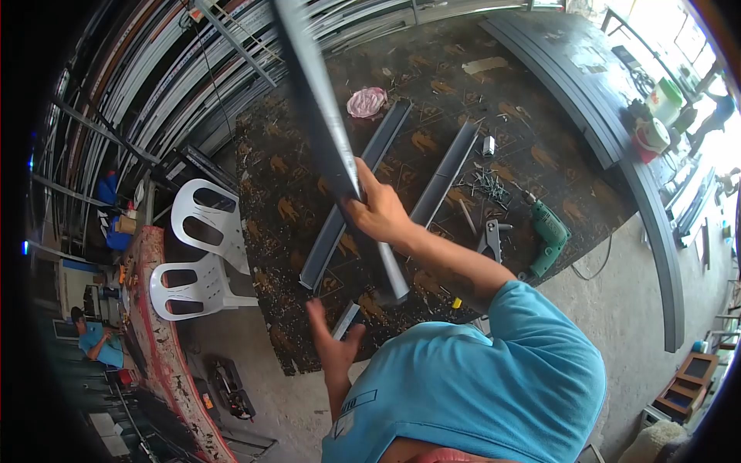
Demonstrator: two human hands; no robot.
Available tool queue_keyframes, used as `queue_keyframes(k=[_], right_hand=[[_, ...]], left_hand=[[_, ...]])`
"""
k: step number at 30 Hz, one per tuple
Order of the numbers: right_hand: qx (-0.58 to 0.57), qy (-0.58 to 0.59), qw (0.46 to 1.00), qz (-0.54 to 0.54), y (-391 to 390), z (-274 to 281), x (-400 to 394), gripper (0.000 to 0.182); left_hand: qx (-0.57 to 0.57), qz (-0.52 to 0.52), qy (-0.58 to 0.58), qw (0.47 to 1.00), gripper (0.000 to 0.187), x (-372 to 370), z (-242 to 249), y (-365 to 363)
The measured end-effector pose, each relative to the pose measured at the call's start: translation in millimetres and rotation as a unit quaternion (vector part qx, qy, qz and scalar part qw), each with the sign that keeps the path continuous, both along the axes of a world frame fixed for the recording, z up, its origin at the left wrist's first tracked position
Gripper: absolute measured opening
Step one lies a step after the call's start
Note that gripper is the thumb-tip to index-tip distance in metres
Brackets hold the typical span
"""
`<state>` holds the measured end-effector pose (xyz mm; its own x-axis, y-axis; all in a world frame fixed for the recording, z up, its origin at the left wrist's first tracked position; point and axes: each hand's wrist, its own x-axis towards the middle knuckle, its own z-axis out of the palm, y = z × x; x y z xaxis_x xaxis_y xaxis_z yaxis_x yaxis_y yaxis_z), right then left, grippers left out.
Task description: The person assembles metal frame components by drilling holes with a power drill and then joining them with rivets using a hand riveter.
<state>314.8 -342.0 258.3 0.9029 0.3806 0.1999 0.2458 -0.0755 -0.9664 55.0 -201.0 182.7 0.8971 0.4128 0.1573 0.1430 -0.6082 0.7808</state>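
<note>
My right hand [380, 207] is closed around a long grey metal profile [328, 127], raised at a slant over the worktable and smeared by motion. My left hand [332, 338] is open, fingers spread, holding nothing, by the table's near edge. Close beside it lies a short metal piece [346, 320]. Two grey channel profiles rest on the table: one [324, 243] partly behind the raised profile, the other [445, 174] to its right. Further right lie a green power drill [549, 238], a pile of screws [491, 185] and what looks like a hand riveter [492, 241].
The dark, stained worktable [270, 309] carries a crumpled pink bag [367, 102] and long grey profiles [563, 85] along its far right side. White plastic chairs [202, 289] stand at the left. Racks of profiles [154, 85] fill the back left. Another person [100, 343] is at far left.
</note>
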Motion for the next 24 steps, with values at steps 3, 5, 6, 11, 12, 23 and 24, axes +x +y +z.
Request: queue_keyframes(k=[3,5,6,11,12,23,24], right_hand=[[-0.073,-0.233,0.97,-0.002,-20,22,10,0.048],[-0.157,-0.317,0.934,0.045,-36,21,15,0.041],[-0.173,-0.363,0.914,0.061,-39,10,15,0.038],[-0.289,-0.432,0.835,0.181,-54,-37,17,0.03],[-0.273,-0.454,0.823,0.206,-57,-43,22,0.028],[-0.244,-0.356,0.902,-0.015,-78,-75,50,0.015],[-0.228,-0.292,0.929,-0.018,-82,-84,50,0.019]], left_hand=[[0.096,0.102,-0.156,0.978,0.092,6,49,19],[0.143,0.175,-0.27,0.936,0.083,5,82,33],[0.178,0.203,-0.312,0.911,0.08,3,100,40],[0.441,0.131,0.044,0.887,0.068,-12,129,63],[0.4,0.085,0.122,0.904,0.062,-18,110,72],[0.251,0.092,0.255,0.929,0.043,20,-36,64],[0.249,0.092,0.254,0.93,0.045,28,-46,66]])
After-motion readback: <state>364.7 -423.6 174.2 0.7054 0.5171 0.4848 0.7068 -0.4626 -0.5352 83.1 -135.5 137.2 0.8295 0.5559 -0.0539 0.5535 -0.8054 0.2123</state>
